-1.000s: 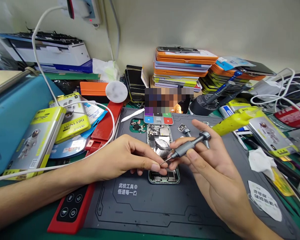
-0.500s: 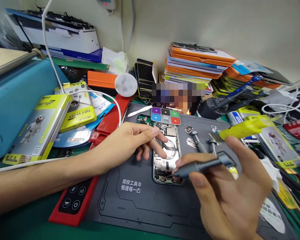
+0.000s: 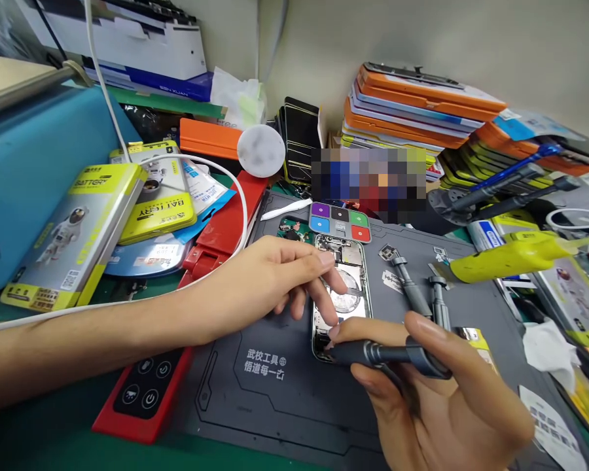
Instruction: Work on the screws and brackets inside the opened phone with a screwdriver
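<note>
An opened phone (image 3: 343,256), its inner parts and a round coil showing, lies on a dark grey mat (image 3: 294,405). My left hand (image 3: 289,275) reaches over its left side, loosely bent fingers apart, holding nothing, fingertips at the phone's middle. My right hand (image 3: 451,399) grips a dark grey screwdriver (image 3: 387,354) at the phone's lower end. The driver lies low, its tip pointing left into the bottom of the housing, where the fingers partly hide it. Beyond the phone sits a tray with coloured squares (image 3: 340,222).
Two grey screwdrivers (image 3: 412,284) and a yellow bottle (image 3: 505,258) lie right of the phone. A red lamp base (image 3: 132,405) and yellow battery boxes (image 3: 73,235) are at left. Orange cases (image 3: 412,98) are stacked behind, beside a black tool holder (image 3: 439,206).
The view has shifted, so most things sit further right. My right hand has lowered the screwdriver's handle, now flatter, with its tip at the phone's lower left. My left hand stays over the phone.
</note>
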A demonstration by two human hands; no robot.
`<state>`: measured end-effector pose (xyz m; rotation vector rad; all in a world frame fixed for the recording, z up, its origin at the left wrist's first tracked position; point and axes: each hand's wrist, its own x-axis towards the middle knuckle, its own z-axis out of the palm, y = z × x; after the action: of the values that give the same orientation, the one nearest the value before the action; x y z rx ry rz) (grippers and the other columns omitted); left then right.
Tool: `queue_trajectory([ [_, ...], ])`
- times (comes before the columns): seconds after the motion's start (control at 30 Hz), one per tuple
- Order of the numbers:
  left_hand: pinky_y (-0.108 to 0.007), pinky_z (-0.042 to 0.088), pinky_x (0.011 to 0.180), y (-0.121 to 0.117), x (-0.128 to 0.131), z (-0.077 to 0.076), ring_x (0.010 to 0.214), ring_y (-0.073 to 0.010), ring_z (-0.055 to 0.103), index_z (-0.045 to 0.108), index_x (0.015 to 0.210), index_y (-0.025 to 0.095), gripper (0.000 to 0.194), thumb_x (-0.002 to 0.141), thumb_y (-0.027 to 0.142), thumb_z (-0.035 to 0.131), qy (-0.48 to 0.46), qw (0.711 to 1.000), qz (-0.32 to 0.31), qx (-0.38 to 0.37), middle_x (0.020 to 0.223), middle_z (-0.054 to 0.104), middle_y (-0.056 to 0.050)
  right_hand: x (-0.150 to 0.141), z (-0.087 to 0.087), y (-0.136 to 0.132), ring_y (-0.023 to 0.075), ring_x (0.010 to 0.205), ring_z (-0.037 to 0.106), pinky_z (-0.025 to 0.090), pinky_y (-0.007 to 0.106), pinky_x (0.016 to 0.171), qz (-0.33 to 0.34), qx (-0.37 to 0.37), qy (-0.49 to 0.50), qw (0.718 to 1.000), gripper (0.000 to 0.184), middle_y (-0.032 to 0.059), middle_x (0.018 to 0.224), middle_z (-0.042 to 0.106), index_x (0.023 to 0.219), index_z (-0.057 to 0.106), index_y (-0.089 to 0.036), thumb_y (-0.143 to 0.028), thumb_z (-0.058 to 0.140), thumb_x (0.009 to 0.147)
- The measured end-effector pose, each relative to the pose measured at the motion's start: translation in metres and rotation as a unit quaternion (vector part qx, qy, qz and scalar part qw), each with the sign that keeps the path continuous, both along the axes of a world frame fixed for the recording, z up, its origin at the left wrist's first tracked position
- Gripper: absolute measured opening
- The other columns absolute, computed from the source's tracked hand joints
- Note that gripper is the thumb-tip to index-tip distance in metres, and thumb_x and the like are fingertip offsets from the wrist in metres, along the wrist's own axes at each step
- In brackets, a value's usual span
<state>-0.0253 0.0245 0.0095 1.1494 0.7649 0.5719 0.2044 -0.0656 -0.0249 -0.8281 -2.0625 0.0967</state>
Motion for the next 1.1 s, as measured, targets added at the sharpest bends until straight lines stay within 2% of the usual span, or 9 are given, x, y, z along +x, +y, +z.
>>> queue_trajectory([
  [0.23,-0.021,0.040,0.054,-0.001,0.001,0.001,0.059,-0.0094,0.056,0.075,0.095,0.017,0.035,0.111,0.040,0.054,0.004,1.000,0.015,-0.007,0.078,0.080,-0.001,0.000,0.002,-0.003,0.0165,0.117,0.078,0.061,0.026,0.111,0.035,-0.099,0.028,0.994,0.084,0.0090,0.136,0.074,0.167,0.035,-0.018,0.004,0.069,0.093],
  [0.37,-0.020,0.041,0.054,-0.001,0.002,0.000,0.059,-0.0087,0.057,0.076,0.096,0.018,0.035,0.111,0.042,0.054,0.000,1.000,0.007,-0.011,0.078,0.081,-0.001,-0.002,0.003,-0.002,0.0163,0.122,0.075,0.058,0.027,0.115,0.030,-0.087,0.029,0.995,0.085,0.0079,0.137,0.073,0.166,0.036,-0.020,0.003,0.071,0.093],
  [0.53,-0.020,0.040,0.053,-0.001,0.003,-0.001,0.059,-0.0088,0.057,0.076,0.095,0.019,0.035,0.110,0.043,0.055,0.007,1.000,0.008,-0.005,0.077,0.080,0.000,-0.004,0.017,0.005,0.0172,0.116,0.076,0.065,0.031,0.103,0.062,-0.108,0.011,0.992,0.066,0.0076,0.130,0.076,0.167,0.035,-0.024,-0.015,0.060,0.107],
  [0.67,-0.021,0.039,0.052,-0.002,0.003,-0.001,0.057,-0.0099,0.056,0.075,0.094,0.019,0.036,0.108,0.045,0.055,0.013,1.000,0.019,-0.003,0.074,0.078,0.000,-0.003,0.031,0.003,0.0193,0.098,0.079,0.069,0.031,0.084,0.028,-0.106,-0.015,0.994,0.051,0.0078,0.111,0.080,0.163,0.045,-0.024,-0.019,0.047,0.112],
  [0.73,-0.022,0.039,0.052,-0.003,0.004,0.000,0.056,-0.0105,0.055,0.074,0.091,0.018,0.038,0.107,0.047,0.055,0.014,1.000,0.026,-0.011,0.070,0.075,0.000,-0.002,0.035,0.002,0.0230,0.106,0.078,0.069,0.036,0.090,0.033,-0.087,-0.028,0.995,0.048,0.0115,0.117,0.079,0.158,0.051,-0.020,-0.021,0.047,0.111],
  [0.8,-0.022,0.039,0.052,-0.004,0.005,0.001,0.056,-0.0110,0.055,0.071,0.088,0.018,0.040,0.106,0.051,0.057,0.019,0.999,0.030,-0.012,0.067,0.073,0.000,-0.002,0.037,0.002,0.0229,0.114,0.076,0.067,0.037,0.096,0.052,-0.077,-0.026,0.995,0.048,0.0130,0.121,0.078,0.155,0.054,-0.016,-0.013,0.049,0.107],
  [0.9,-0.022,0.039,0.053,-0.005,0.006,0.003,0.055,-0.0114,0.053,0.067,0.084,0.019,0.043,0.104,0.056,0.058,0.023,0.999,0.037,-0.006,0.064,0.070,0.001,-0.004,0.038,0.004,0.0191,0.110,0.075,0.065,0.032,0.094,0.067,-0.081,-0.002,0.995,0.054,0.0113,0.117,0.077,0.153,0.055,-0.013,-0.004,0.053,0.100],
  [1.0,-0.023,0.041,0.055,-0.005,0.007,0.006,0.054,-0.0122,0.051,0.063,0.076,0.019,0.045,0.101,0.057,0.059,0.021,0.999,0.047,-0.002,0.062,0.065,0.002,-0.006,0.037,0.007,0.0199,0.114,0.073,0.064,0.034,0.098,0.083,-0.091,0.003,0.992,0.061,0.0121,0.123,0.074,0.154,0.053,-0.013,0.001,0.055,0.094],
  [1.1,-0.025,0.038,0.055,-0.005,0.008,0.008,0.055,-0.0135,0.049,0.058,0.071,0.020,0.049,0.099,0.060,0.059,0.035,0.998,0.045,-0.009,0.060,0.062,0.001,-0.006,0.036,0.009,0.0185,0.103,0.074,0.066,0.032,0.089,0.085,-0.084,0.008,0.993,0.070,0.0101,0.114,0.075,0.154,0.052,-0.015,0.007,0.052,0.088],
])
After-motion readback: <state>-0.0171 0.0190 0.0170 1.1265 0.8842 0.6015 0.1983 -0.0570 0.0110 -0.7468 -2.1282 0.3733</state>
